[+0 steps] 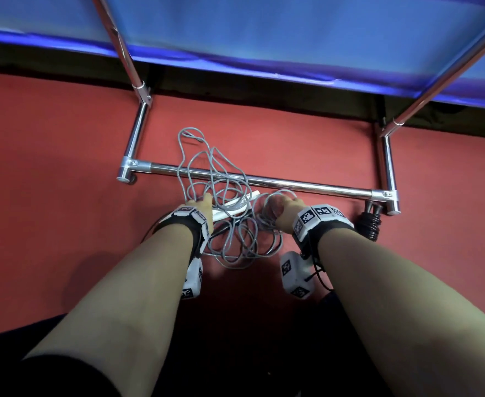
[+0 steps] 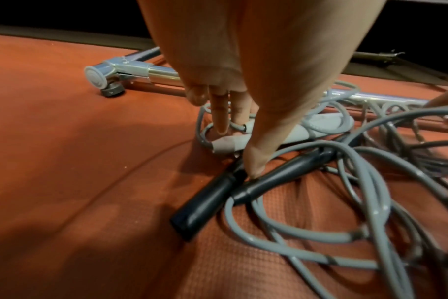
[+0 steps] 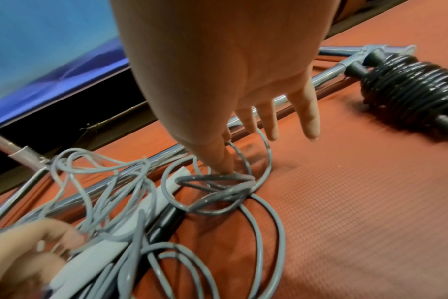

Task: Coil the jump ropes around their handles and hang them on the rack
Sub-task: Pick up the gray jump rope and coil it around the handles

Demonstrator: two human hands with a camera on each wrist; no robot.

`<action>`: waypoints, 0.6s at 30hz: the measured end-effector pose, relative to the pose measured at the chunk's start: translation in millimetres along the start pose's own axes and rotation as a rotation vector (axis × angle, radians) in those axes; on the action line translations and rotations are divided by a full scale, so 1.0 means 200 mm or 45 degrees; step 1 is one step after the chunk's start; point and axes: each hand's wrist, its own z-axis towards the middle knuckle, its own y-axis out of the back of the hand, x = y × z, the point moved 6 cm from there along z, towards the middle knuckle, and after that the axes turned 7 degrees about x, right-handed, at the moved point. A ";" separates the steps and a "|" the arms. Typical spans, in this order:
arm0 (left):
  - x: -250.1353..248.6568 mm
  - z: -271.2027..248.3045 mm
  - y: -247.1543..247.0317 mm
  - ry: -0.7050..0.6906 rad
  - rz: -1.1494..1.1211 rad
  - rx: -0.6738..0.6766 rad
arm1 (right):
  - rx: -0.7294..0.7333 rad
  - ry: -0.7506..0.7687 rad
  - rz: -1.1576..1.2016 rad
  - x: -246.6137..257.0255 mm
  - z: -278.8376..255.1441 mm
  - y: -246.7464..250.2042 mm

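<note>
A tangled grey jump rope [image 1: 235, 245] [image 2: 320, 234] [image 3: 266, 214] lies on the red floor mat, with loops draped over the rack's chrome base bar [image 1: 307, 186]. Its white handles [image 1: 235, 203] [image 2: 307, 131] lie in the tangle beside a pair of black handles [image 2: 207, 204]. My left hand [image 1: 204, 200] [image 2: 237, 151] reaches down with straight fingers on the white handles and its thumb touching a black handle. My right hand [image 1: 285, 200] [image 3: 228, 155] pinches a small grey loop between thumb and index finger, the other fingers spread.
A black jump rope [image 1: 370, 224] [image 3: 407, 89], coiled round its handles, lies by the rack's right foot. Two chrome uprights [image 1: 126, 53] rise from the base. A blue padded mat [image 1: 264, 32] runs along the far side behind a dark strip.
</note>
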 end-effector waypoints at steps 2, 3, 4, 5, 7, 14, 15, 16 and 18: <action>0.04 0.09 -0.07 0.008 0.003 0.004 | -0.065 -0.041 -0.043 -0.05 0.01 0.03; 0.05 0.13 -0.11 0.019 -0.005 0.019 | -0.124 -0.075 -0.089 -0.07 0.01 0.05; 0.05 0.13 -0.10 0.027 0.027 -0.004 | -0.160 -0.107 -0.121 -0.09 0.00 0.07; 0.04 0.10 -0.09 0.014 0.016 -0.041 | -0.168 -0.122 -0.128 -0.10 0.02 0.07; 0.03 0.10 -0.06 -0.028 0.006 -0.131 | -0.155 -0.115 -0.116 -0.10 0.02 0.08; -0.06 -0.16 0.22 -0.172 0.122 -0.291 | -0.333 0.163 -0.065 0.18 -0.19 0.18; -0.08 -0.23 0.28 -0.214 0.158 -0.316 | -0.329 0.249 -0.041 0.23 -0.24 0.20; -0.10 -0.29 0.33 -0.270 0.215 -0.344 | -0.316 0.333 -0.025 0.28 -0.30 0.22; -0.13 -0.38 0.40 -0.333 0.346 -0.305 | -0.257 0.445 0.018 0.36 -0.39 0.24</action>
